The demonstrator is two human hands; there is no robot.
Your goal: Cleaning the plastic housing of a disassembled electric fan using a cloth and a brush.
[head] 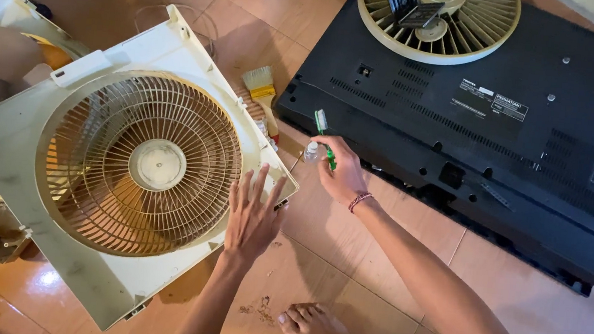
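Beside the fan housing [103, 171], flat open left hand [253, 217]; right hand [343, 174] grips green toothbrush [325, 137].

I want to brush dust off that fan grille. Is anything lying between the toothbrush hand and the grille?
Nothing lies on the grille. The right hand holds the green toothbrush just past the housing's corner; only the left hand, fingers spread over the housing edge, sits between.

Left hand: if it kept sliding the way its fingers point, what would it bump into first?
The left hand lies flat at the fan housing's corner, fingers pointing up the picture. Going on, it would likely meet the paintbrush first, though the height is hard to judge.
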